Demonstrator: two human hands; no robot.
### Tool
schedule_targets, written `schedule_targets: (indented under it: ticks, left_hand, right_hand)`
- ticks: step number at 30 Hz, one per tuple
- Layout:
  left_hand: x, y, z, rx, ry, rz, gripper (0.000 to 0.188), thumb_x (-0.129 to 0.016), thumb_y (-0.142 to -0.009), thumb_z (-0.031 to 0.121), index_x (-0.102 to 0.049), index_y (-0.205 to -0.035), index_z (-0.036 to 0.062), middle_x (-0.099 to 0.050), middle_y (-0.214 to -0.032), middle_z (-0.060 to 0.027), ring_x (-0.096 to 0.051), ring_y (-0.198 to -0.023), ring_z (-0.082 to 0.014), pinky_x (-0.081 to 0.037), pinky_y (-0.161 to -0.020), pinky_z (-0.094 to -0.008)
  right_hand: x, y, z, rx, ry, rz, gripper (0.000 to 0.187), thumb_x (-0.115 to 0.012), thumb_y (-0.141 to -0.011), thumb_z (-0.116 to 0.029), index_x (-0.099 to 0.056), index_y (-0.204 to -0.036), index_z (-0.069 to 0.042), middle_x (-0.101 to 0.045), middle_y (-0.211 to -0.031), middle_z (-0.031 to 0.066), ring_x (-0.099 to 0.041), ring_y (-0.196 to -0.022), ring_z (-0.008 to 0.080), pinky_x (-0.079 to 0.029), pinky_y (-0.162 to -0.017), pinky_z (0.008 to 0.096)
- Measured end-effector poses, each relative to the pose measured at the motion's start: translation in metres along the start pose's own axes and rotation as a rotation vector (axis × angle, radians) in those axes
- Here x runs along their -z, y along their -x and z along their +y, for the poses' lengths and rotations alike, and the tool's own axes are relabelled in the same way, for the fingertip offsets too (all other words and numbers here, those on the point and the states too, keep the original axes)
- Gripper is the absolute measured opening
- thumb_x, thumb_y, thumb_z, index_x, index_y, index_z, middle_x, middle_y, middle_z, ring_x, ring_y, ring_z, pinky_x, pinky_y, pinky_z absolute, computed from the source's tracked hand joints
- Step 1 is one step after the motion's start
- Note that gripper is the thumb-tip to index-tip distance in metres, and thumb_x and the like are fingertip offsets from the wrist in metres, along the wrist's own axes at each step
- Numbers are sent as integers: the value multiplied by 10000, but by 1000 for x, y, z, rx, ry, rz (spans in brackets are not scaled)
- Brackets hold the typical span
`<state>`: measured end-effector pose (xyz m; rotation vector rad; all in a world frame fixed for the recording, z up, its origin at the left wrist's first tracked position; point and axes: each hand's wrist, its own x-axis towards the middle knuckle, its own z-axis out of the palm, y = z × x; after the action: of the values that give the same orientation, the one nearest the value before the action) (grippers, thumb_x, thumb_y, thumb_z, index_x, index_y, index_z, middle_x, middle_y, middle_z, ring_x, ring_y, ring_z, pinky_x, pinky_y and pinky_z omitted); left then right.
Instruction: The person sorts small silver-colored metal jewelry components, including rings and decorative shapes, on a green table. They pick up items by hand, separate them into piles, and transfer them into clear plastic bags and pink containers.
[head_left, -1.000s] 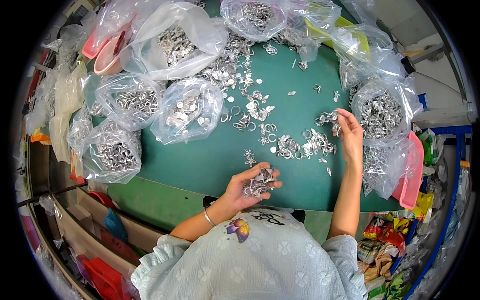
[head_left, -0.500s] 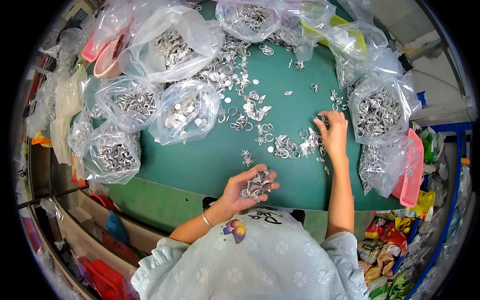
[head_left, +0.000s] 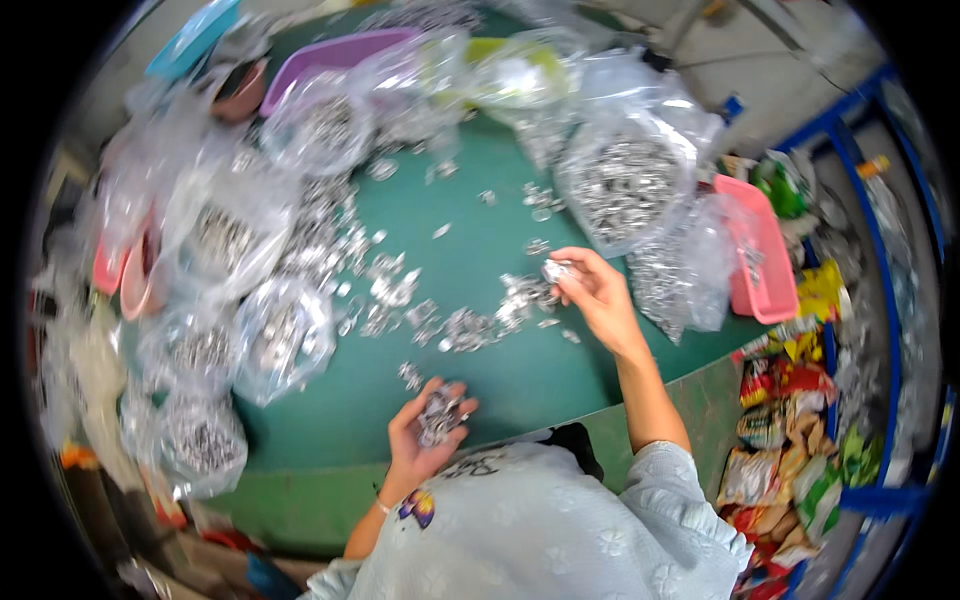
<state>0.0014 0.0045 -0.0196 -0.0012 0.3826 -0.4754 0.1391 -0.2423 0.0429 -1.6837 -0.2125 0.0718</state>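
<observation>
My left hand (head_left: pixel 408 447), near the table's front edge, is cupped around a clump of small silver metal pieces (head_left: pixel 438 416); their exact kind is blurred. Between the thumb and fingers of my right hand (head_left: pixel 602 305) is one small shiny silver piece (head_left: pixel 556 270), too smeared to tell its shape. This hand hovers at the right end of a loose row of silver jewelry pieces (head_left: pixel 467 328), rings and flower or leaf shapes among them. A small flower-shaped piece (head_left: pixel 410 376) lies just beyond my left hand.
Clear plastic bags of silver pieces stand around the green table (head_left: pixel 340 420), including a large bag (head_left: pixel 630 185) at right and another (head_left: pixel 284 338) at left. A pink basket (head_left: pixel 757 255) sits at the right edge. Blue shelving (head_left: pixel 850 150) stands beyond.
The view has turned, shifting the table contents leftward. My right hand has drawn up from the loose pieces with a silver piece in its fingertips. My left hand still holds its clump.
</observation>
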Motion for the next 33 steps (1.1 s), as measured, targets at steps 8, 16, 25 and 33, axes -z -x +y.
schedule_targets:
  ticks: [8, 16, 25, 33]
  left_hand:
    - [-5, -9, -15, 28, -68, 25, 239, -552, -813, 191, -545, -1043, 123, -478, -1037, -107, -430, -936, -275, -407, -540, -294]
    - [-20, -12, -34, 25, -142, 62, 232, -557, -816, 223, -545, -1013, 102, -478, -1025, -99, -444, -932, -243, -444, -540, -280]
    - [-58, -39, -41, 6, -7, 213, 300, -528, -854, 248, -490, -1093, 70, -503, -1161, -169, -447, -1144, -347, -453, -834, -401]
    - [-179, -183, -79, -286, -564, -44, 420, -526, -855, 290, -473, -1185, 34, -454, -1229, -133, -422, -1181, -293, -341, -995, -398]
  right_hand:
    - [217, 19, -24, 97, 423, 960, 293, -523, -869, -114, -542, -1134, 9, -628, -880, 83, -590, -788, 135, -455, -665, 255]
    - [237, -4, -5, 82, 963, 683, 208, -543, -837, -112, -584, -989, 24, -616, -955, 206, -593, -879, 377, -457, -773, 398]
    - [76, 52, -35, 461, 901, 383, 228, -622, -762, -41, -590, -983, 6, -583, -955, 141, -539, -937, 306, -420, -814, 389]
    - [73, 2, -5, 145, 521, 676, 621, -600, -837, -153, -260, -1322, 32, -435, -1162, 215, -518, -940, 300, -420, -846, 389]
